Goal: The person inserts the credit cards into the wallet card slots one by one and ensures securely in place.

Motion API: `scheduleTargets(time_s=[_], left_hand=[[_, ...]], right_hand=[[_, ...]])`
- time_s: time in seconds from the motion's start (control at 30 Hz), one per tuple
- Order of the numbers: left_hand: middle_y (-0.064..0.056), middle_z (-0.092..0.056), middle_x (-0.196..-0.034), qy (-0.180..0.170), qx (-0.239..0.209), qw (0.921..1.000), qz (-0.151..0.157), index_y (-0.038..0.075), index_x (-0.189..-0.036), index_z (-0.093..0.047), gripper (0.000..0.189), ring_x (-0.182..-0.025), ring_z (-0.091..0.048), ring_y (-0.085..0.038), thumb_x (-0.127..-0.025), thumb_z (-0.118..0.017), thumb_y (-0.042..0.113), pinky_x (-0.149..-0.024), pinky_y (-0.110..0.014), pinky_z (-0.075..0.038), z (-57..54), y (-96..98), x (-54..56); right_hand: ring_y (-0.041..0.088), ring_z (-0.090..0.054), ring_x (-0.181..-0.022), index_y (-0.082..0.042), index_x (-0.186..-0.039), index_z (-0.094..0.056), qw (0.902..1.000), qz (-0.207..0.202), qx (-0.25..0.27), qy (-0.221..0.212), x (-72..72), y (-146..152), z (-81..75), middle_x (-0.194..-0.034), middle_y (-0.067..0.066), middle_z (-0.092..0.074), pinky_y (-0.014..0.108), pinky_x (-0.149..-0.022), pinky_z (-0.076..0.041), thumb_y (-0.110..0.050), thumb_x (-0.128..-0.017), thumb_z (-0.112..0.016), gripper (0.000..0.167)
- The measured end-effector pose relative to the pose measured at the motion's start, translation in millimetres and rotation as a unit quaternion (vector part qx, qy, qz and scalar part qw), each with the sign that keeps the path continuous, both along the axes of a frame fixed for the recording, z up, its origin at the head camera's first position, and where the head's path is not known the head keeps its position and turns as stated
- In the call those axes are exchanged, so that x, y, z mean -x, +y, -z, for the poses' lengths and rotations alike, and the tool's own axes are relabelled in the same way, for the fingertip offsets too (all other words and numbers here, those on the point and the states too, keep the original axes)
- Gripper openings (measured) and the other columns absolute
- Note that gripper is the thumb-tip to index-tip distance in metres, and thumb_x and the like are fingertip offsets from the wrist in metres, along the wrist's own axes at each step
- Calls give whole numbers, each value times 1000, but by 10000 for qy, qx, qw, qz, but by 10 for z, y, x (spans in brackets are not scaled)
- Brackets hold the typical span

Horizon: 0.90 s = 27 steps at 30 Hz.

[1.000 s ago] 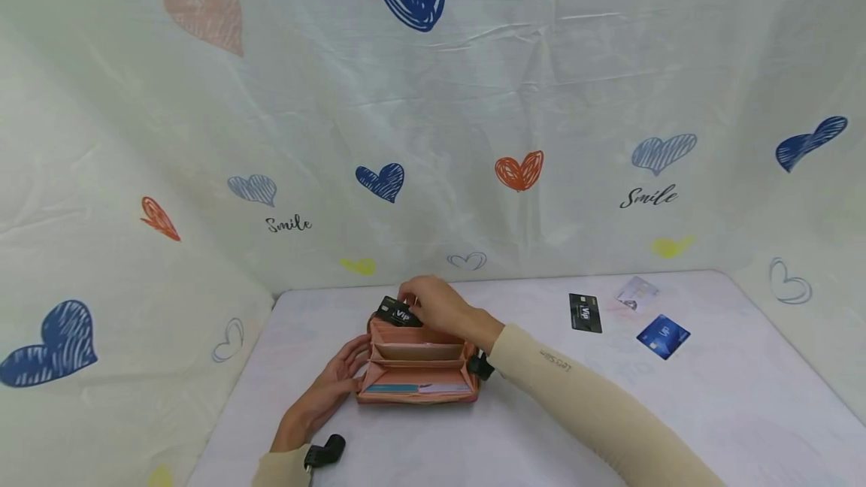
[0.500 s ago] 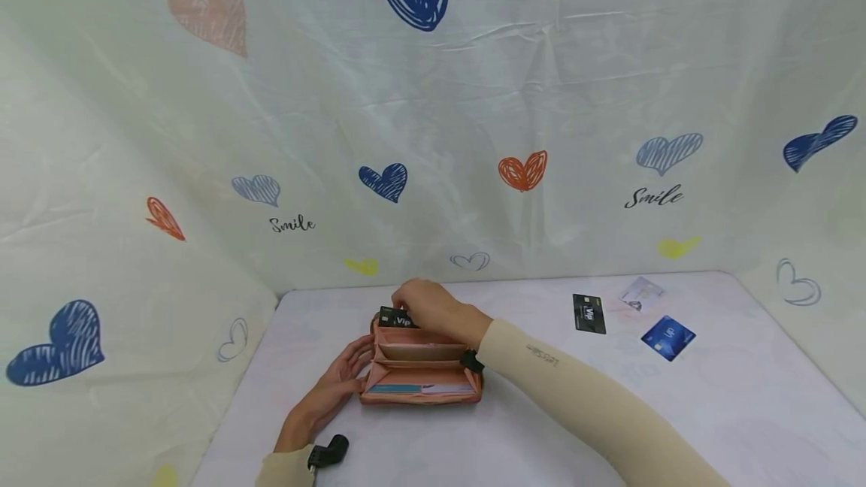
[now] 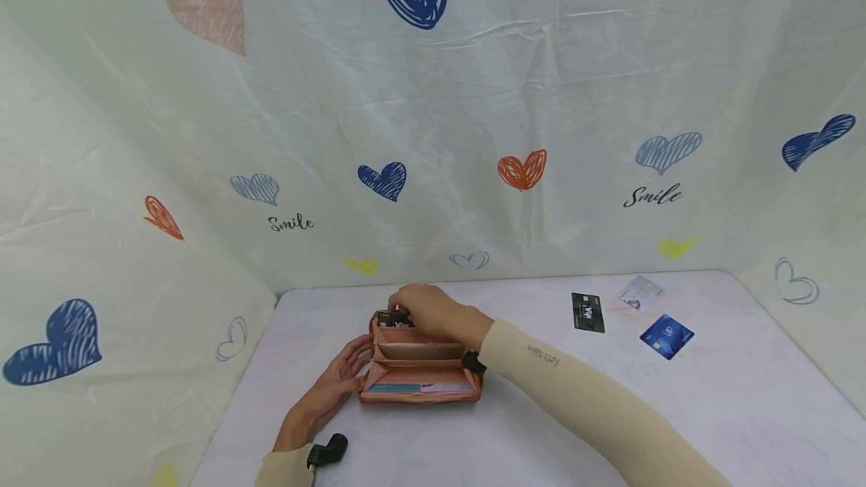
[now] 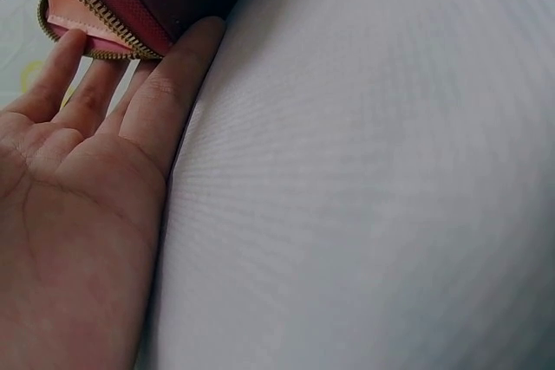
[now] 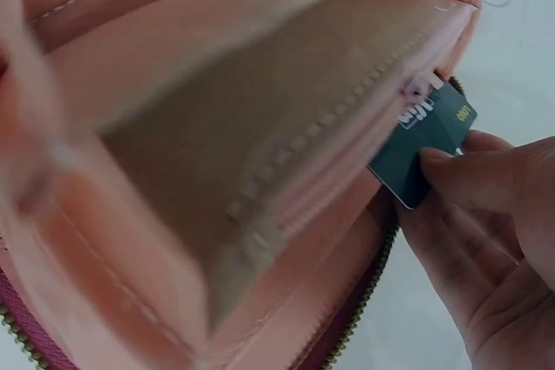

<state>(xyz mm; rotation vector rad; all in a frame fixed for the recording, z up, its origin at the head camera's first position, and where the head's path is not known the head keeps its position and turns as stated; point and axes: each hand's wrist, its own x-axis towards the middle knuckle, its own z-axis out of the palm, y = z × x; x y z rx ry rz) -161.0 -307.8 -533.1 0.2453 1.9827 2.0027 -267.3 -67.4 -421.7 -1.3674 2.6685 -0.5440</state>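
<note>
Your right fingers point(image 5: 444, 253) pinch a card point(image 5: 416, 162) at the wallet point(image 3: 426, 375)'s far edge; your outstretched left fingers point(image 4: 165, 97) touch its left edge, desk point(image 3: 541, 427) spreading rightward.

- I watched from the head, forward and down, over the counter point(image 3: 514, 442) and wallet point(image 3: 419, 399).
- My left-wrist view looked closely along the left fingers point(image 4: 160, 114).
- My right-wrist view peered closely into the wallet, which all three shared.
</note>
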Motion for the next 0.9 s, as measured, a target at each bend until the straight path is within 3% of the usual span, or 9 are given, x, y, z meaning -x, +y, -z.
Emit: scheduleTargets(time_s=[0.17, 0.3, 0.43, 0.6, 0.9], left_hand=[[-15, -18, -172, -48, -2, 10000, -22, -1, -166, -10, 94, -137, -44, 6, -86, -59, -12, -109, -16, -40, -22, 10, -2], [-20, -17, -172, 36, -51, 10000, 30, -3, -166, -10, 93, -137, -45, 6, -87, -59, -12, -109, -16, -40, -14, 0, -6], [-11, -25, -169, 120, -120, 9998, 94, -4, -165, -10, 92, -137, -45, 5, -88, -59, -13, -109, -17, -41, 6, -9, 0], [7, -34, -161, 163, -154, 9997, 116, -4, -165, -10, 90, -138, -45, 6, -89, -58, -13, -110, -18, -41, 21, -19, 8], [6, -37, -159, 199, -138, 9997, 106, -4, -164, -12, 90, -138, -46, 6, -88, -59, -12, -110, -17, -41, 30, -28, 0]], right_hand=[[9, -61, -85, -14, -108, -80, 9999, -55, 128, -100, 8, 16, 2, -99, -4, -75, 24, -77, -52, 5, -100, -64, 26], [9, -62, -89, -13, -107, -82, 9994, -106, 77, -335, 0, 12, -16, -102, -3, -75, 24, -80, -53, 6, -100, -63, 27], [8, -66, -95, -13, -107, -83, 9995, -183, -32, -262, -7, 2, -13, -106, -2, -76, 25, -84, -55, 1, -103, -63, 25], [7, -63, -88, -15, -107, -84, 9995, -291, -80, -41, 6, -4, 32, -100, -3, -74, 23, -77, -52, -1, -103, -64, 25], [9, -63, -87, -15, -105, -82, 9991, -339, -194, 169, -8, -10, 89, -98, -2, -71, 25, -78, -53, -6, -101, -70, 16]])
